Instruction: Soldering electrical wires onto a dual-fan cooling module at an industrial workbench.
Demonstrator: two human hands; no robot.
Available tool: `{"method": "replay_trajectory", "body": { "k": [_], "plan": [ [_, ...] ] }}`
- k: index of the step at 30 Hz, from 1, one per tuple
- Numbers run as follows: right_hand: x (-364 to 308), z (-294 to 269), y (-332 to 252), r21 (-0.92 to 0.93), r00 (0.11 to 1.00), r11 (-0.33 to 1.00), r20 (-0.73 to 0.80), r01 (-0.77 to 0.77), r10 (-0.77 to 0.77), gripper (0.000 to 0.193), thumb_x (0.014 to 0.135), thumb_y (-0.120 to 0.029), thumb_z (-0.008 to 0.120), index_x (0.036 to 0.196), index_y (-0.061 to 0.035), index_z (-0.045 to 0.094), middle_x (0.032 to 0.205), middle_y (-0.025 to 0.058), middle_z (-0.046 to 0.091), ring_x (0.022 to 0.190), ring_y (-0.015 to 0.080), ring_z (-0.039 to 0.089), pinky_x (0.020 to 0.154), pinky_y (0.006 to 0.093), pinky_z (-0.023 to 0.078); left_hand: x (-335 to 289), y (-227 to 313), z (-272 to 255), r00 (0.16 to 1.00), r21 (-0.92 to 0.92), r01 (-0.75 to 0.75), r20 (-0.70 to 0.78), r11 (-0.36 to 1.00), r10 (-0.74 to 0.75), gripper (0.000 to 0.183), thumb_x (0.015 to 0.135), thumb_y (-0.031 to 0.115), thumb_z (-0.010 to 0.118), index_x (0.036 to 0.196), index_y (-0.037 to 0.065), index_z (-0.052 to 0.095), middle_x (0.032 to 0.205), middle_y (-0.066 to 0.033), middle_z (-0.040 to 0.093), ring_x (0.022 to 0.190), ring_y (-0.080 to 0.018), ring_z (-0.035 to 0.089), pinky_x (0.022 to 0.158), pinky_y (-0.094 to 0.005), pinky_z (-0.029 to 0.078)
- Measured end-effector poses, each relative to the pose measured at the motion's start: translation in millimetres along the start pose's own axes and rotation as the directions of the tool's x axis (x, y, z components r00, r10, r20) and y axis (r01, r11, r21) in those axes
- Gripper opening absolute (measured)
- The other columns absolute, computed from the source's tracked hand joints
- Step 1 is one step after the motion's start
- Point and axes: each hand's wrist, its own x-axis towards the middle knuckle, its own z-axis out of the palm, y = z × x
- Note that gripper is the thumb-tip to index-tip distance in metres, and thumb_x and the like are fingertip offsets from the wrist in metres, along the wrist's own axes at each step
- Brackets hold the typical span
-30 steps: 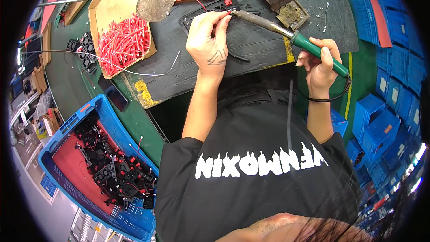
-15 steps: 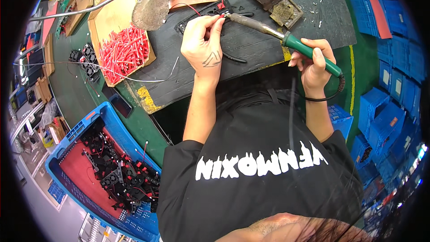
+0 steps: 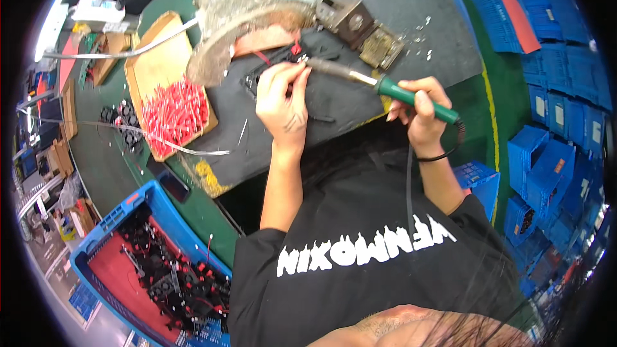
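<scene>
The left hand (image 3: 281, 106) reaches forward, thumb and forefinger together, any hold unclear; the right hand (image 3: 427, 125) curls around a green-handled soldering iron (image 3: 393, 89), its tip just beside the left fingertips

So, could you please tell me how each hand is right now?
Left hand: fingertips pinched; held piece unclear.
Right hand: closed around the soldering iron.

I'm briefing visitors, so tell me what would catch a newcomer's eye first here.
First, the green-handled soldering iron in the right hand, its tip close to the left hand at upper middle. Next, the heap of red pieces in the cardboard box at left, then the blue crate of black parts at lower left.
</scene>
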Motion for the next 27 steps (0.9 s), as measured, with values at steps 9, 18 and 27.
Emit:
{"method": "replay_trajectory", "body": {
  "k": [9, 18, 27],
  "plan": [
    [-5, -1, 1, 0.06, 1.0, 0.998, 0.023, -0.004, 0.002, 0.028, 0.096, -0.023, 0.047, 0.098, 0.0021, 0.058, 0.07, 0.0139, 0.064, 0.053, 0.0162, 0.061, 0.043, 0.0219, 0.041, 0, 8, -2, 0.999, 0.038, -0.019, -0.041, 0.999, 0.021, 0.008, 0.082, -0.001, 0.072, 0.089, -0.002, 0.069, 0.086, -0.0123, 0.066, 0.078, -0.0221, 0.064, 0.073, -0.0294, 0.051],
    [-5, -1, 2, 0.179, 0.999, 0.984, 0.049, -0.005, -0.004, 0.019, 0.094, -0.015, 0.049, 0.1, 0.0005, 0.06, 0.071, 0.0114, 0.066, 0.054, 0.0133, 0.062, 0.044, 0.0197, 0.04, 2, 12, -5, 0.999, 0.021, 0.016, -0.052, 1.0, -0.014, 0.008, 0.081, 0.0, 0.071, 0.088, -0.002, 0.069, 0.084, -0.0119, 0.065, 0.077, -0.0235, 0.062, 0.072, -0.0312, 0.05],
    [-3, 0, 1, 0.189, 0.999, 0.982, 0.048, -0.017, 0.009, 0.02, 0.094, -0.014, 0.048, 0.099, 0.0024, 0.059, 0.07, 0.0131, 0.066, 0.052, 0.0138, 0.061, 0.042, 0.0202, 0.039, 2, 12, -7, 0.998, 0.05, 0.046, -0.054, 0.998, -0.044, 0.009, 0.079, 0.001, 0.073, 0.087, 0.0, 0.07, 0.086, -0.0119, 0.066, 0.079, -0.0254, 0.063, 0.074, -0.0333, 0.05]
  ]
}}
